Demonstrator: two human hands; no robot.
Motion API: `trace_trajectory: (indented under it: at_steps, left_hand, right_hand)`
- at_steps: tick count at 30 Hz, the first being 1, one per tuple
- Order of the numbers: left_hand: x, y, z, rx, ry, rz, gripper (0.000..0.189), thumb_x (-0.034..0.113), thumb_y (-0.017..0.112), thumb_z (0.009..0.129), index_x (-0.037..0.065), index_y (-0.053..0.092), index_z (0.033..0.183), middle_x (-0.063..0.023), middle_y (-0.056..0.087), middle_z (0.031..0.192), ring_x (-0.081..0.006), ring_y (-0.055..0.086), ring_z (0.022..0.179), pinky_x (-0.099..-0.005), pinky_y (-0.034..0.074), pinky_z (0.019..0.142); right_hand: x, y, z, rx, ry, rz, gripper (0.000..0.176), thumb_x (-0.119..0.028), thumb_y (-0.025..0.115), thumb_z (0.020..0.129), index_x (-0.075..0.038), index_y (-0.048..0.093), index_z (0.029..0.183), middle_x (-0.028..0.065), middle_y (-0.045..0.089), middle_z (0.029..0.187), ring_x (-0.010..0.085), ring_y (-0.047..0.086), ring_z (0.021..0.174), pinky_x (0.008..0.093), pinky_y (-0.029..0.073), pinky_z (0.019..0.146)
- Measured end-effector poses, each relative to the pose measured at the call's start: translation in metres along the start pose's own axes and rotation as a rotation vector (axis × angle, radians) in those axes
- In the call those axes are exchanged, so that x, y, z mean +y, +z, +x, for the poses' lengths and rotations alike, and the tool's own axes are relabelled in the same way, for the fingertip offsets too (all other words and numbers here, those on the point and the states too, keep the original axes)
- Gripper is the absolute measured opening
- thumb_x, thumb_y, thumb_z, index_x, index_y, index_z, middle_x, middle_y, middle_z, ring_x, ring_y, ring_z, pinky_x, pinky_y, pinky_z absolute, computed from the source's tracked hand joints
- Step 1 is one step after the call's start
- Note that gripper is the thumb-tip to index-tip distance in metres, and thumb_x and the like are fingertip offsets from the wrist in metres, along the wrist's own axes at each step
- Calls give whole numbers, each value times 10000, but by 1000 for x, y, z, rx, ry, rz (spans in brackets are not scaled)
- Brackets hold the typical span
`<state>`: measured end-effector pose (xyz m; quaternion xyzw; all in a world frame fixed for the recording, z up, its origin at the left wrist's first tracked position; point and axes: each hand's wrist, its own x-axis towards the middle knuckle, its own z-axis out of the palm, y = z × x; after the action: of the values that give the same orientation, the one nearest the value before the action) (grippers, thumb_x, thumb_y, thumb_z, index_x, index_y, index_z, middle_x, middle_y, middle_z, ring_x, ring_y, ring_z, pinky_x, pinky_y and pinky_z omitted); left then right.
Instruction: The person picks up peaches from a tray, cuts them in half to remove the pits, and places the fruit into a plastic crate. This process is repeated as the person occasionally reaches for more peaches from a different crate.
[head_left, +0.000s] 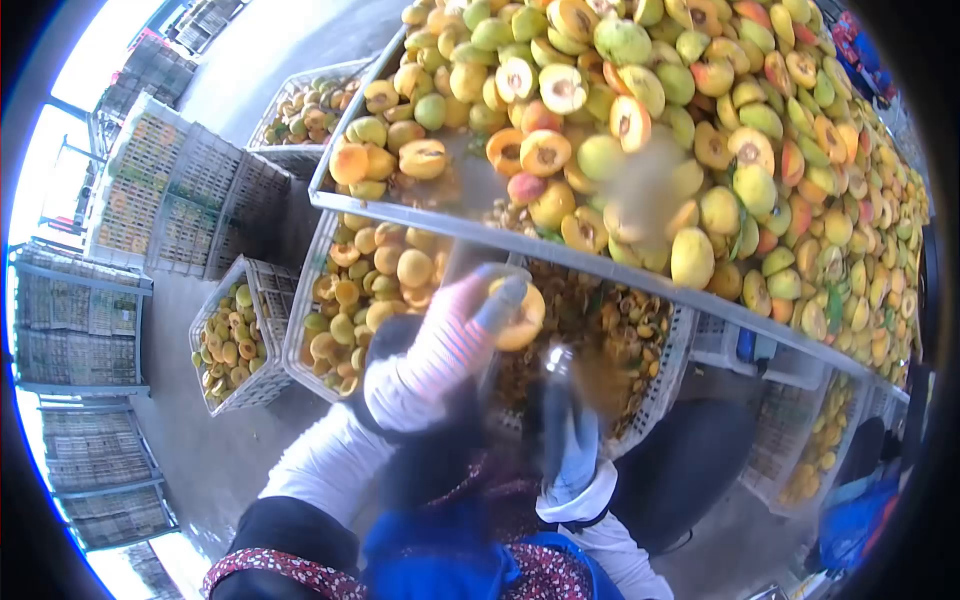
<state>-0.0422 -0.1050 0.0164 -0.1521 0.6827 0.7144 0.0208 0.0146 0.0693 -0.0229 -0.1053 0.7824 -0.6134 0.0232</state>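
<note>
Beneath heaped table (600, 270), left hand (462, 335) holds peach half (522, 316), right hand (577, 452) metal tool (556, 385).

You're in a bulk fruit-processing yard or packing shed. What shows it: a long metal-edged worktop (560, 255) heaped w/ hundreds of yellow-red stone fruit (720, 150), many cut in halves w/ the stone hollow showing. Plastic crates (370, 285) of cut fruit stand on the floor below it, w/ a smaller crate (235, 345) just beside. A basket (650, 350) under the worktop's edge holds brownish bits, too blurred to name. Empty crates (190, 200) are stacked in blocks at left, more stacks (75, 320) nearby, on a bare concrete floor (215, 450) in daylight. Your gloved left hand (455, 340) grips a fruit half (522, 315), your right hand (575, 440) a short tool (556, 375).
</note>
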Motion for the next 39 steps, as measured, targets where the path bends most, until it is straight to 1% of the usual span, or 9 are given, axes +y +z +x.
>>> trace_trajectory:
  at_steps: [2,10,18,22,24,27,29,31,39]
  left_hand:
    - [-6,15,-31,-72,-191,-308,376,326,505,975,6,568,1161,-28,632,950,-81,587,877,-226,473,788]
    - [-43,40,-75,171,8,-186,359,333,496,980,7,581,1102,-38,628,948,-85,579,878,-230,462,806]
    - [-46,38,-88,171,-13,22,293,277,501,980,6,601,1031,-33,624,874,-79,560,810,-232,463,745]
    - [-51,47,-88,205,31,-4,279,266,502,979,9,604,1015,-31,622,861,-74,558,783,-224,462,721]
    - [-56,50,-90,196,33,-79,271,261,505,976,13,607,1019,-23,622,858,-63,553,758,-212,457,683]
    - [-54,45,-88,97,28,-23,257,248,511,972,17,608,1027,-19,623,860,-59,550,750,-205,454,663]
    - [-49,40,-83,-13,-33,-82,234,222,511,969,19,607,1035,-15,622,857,-59,546,743,-210,458,660]
    - [-64,35,-77,-93,-74,-40,241,232,520,966,20,603,1043,-12,622,861,-63,547,743,-211,461,667]
    - [-56,35,-92,36,-327,-789,372,408,516,957,61,642,919,-20,634,799,-107,584,687,-245,472,671]
  right_hand:
    - [11,6,-2,97,-355,-338,270,-256,515,950,1,537,1031,164,620,764,308,603,616,382,455,550]
    - [-7,6,-28,-103,80,-211,254,-247,520,922,-10,518,1011,230,603,779,428,579,684,478,435,582]
    - [5,10,-54,-110,86,-77,316,-245,499,935,2,510,1132,228,601,842,377,598,778,404,466,658]
    - [44,24,-75,59,-389,-355,338,-276,500,955,-16,502,1171,153,633,855,320,609,775,364,486,681]
    - [38,21,-73,26,-331,-286,334,-325,483,969,-31,514,1123,89,614,798,246,579,672,331,480,596]
    - [-8,-13,-51,-374,528,108,368,-397,439,983,-46,524,1057,16,540,703,140,486,530,270,423,463]
    - [-12,-22,-43,-694,1073,909,411,-442,412,985,-50,526,1033,-13,477,655,88,415,466,232,372,399]
    - [15,-9,-44,-886,1172,2191,458,-484,392,979,-49,526,1027,-30,415,624,51,349,428,199,325,361]
    - [11,-9,-36,-858,814,2377,444,-504,413,963,-70,496,1003,-32,416,612,39,421,428,184,388,353]
